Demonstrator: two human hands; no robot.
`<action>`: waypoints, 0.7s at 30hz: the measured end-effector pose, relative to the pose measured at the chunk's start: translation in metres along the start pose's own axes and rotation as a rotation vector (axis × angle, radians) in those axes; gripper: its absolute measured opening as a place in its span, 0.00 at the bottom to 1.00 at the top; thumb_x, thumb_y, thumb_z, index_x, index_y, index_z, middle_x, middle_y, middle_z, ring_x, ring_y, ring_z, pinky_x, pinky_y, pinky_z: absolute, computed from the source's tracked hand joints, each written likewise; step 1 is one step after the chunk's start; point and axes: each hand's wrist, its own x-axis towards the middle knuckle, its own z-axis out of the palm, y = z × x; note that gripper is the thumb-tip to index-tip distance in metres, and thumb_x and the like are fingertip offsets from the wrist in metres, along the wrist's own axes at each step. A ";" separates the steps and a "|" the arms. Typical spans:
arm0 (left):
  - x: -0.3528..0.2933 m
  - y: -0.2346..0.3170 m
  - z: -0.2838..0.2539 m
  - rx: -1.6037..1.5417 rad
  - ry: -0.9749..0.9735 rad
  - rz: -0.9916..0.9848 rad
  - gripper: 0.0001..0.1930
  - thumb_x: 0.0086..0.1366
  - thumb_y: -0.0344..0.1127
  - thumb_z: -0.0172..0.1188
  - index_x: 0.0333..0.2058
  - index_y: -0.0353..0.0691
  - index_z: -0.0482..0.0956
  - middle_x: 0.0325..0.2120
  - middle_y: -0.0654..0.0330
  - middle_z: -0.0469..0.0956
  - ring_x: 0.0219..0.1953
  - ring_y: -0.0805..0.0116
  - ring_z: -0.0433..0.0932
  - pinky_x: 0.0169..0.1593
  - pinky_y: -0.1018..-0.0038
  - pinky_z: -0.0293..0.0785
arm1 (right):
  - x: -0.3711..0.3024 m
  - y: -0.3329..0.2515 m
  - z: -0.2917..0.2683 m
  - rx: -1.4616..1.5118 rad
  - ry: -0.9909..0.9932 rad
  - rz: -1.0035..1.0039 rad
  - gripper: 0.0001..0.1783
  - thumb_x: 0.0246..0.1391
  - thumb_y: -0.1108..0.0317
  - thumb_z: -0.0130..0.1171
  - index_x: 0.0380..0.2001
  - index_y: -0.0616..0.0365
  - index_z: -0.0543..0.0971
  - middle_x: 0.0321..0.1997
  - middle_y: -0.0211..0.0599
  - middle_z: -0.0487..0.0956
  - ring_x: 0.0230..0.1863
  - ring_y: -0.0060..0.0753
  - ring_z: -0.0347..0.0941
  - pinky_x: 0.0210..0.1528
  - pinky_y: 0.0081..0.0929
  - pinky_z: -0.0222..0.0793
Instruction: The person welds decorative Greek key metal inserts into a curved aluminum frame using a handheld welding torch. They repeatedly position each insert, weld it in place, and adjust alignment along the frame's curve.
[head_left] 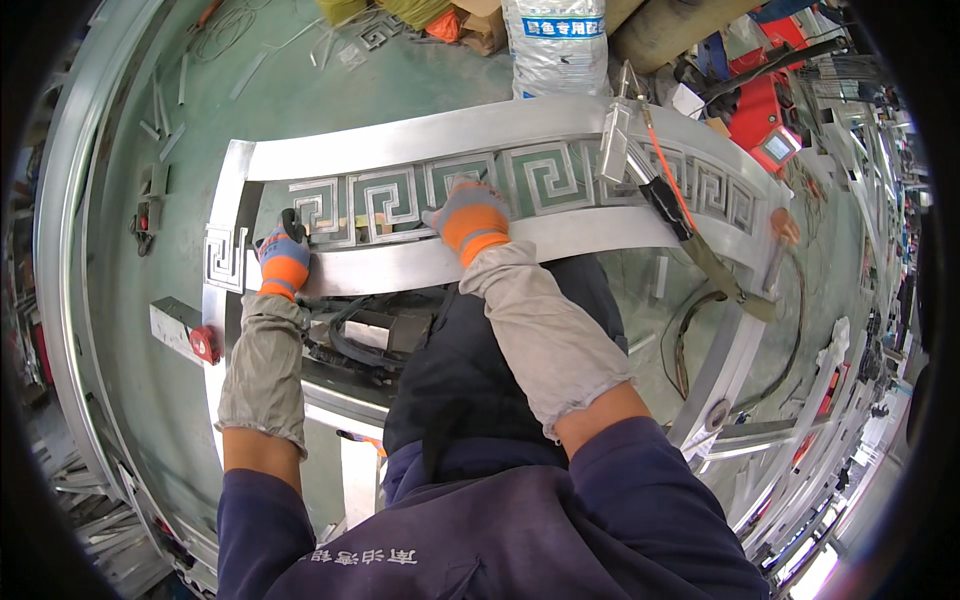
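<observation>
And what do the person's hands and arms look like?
The left hand and right hand wear grey-and-orange gloves. Next come baggy, wrinkled, beige-grey oversleeves with gathered ends, then, after a gap, dark navy sleeves higher up.

White sack [560,75]: white characters [562,28] on blue band [600,28] | dark shirt [470,520]: pale characters [365,556]

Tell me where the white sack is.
In the head view, the white sack is at the top, right of centre, just beyond the far rail of the silver metal frame.
</observation>
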 end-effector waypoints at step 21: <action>-0.036 0.010 -0.033 -0.399 0.409 0.164 0.27 0.53 0.34 0.63 0.54 0.46 0.72 0.43 0.56 0.78 0.48 0.51 0.74 0.53 0.61 0.68 | -0.037 0.066 0.031 0.400 0.379 -0.432 0.16 0.45 0.62 0.63 0.38 0.57 0.80 0.35 0.46 0.82 0.39 0.52 0.79 0.43 0.41 0.74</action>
